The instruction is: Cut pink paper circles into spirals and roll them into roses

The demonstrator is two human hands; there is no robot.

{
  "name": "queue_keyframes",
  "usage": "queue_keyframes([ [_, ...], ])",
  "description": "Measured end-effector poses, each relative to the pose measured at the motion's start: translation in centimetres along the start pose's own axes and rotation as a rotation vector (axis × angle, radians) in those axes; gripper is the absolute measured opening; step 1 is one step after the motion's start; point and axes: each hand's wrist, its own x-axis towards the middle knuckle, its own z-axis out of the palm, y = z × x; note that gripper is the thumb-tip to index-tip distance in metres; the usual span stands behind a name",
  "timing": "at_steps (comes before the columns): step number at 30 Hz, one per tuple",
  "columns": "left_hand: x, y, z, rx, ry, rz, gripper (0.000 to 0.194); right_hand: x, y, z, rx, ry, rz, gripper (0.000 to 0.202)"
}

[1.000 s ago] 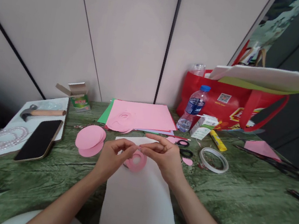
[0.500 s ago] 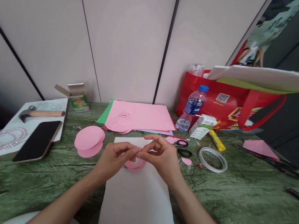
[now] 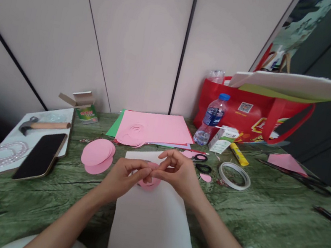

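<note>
Where panels (image 3: 133, 50) back the green surface (image 3: 75, 202) and one bottle (image 3: 211, 121), left hand (image 3: 126, 175) and right hand (image 3: 181, 174) pinch pink paper (image 3: 150, 185).

Worn on the head, aimed forward and down at left hand (image 3: 121, 177) and right hand (image 3: 180, 176).
Looks from above and behind the grip, along both forearms (image 3: 67, 220), placing the grip a little below and slightly left of the view's middle. Near enough to show both hands whole, yet wide enough to reach the phone (image 3: 40, 156) well left of the grip and the tape roll (image 3: 239, 188) on the right. Takes in the white sheet (image 3: 149, 232) beneath and nearer than the grip, then, farther out, the pink sheets (image 3: 165, 126), the red bag (image 3: 237, 98) beyond and rightward, and the upright pale panels (image 3: 141, 43) behind, faced nearly square-on.
</note>
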Motion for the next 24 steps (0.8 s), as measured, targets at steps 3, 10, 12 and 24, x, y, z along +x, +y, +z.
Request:
queue_keyframes([
  [3,-0.04,0.05,-0.23,-0.015,-0.045,-0.007,0.026,-0.05,-0.03,-0.02,-0.006,-0.023,0.002,0.04],
  [10,-0.03,0.03,-0.39,-0.051,-0.104,-0.015,0.027,-0.03,0.02,-0.15,0.035,-0.121,0.026,0.04],
  [12,-0.03,0.14,-0.37,-0.05,-0.123,-0.02,0.028,-0.06,-0.02,-0.14,0.044,-0.16,0.041,0.04],
  [24,-0.09,-0.47,0.03,-0.26,-0.334,-0.129,0.033,-0.72,-0.26,0.62,-0.105,-0.321,0.017,0.062],
])
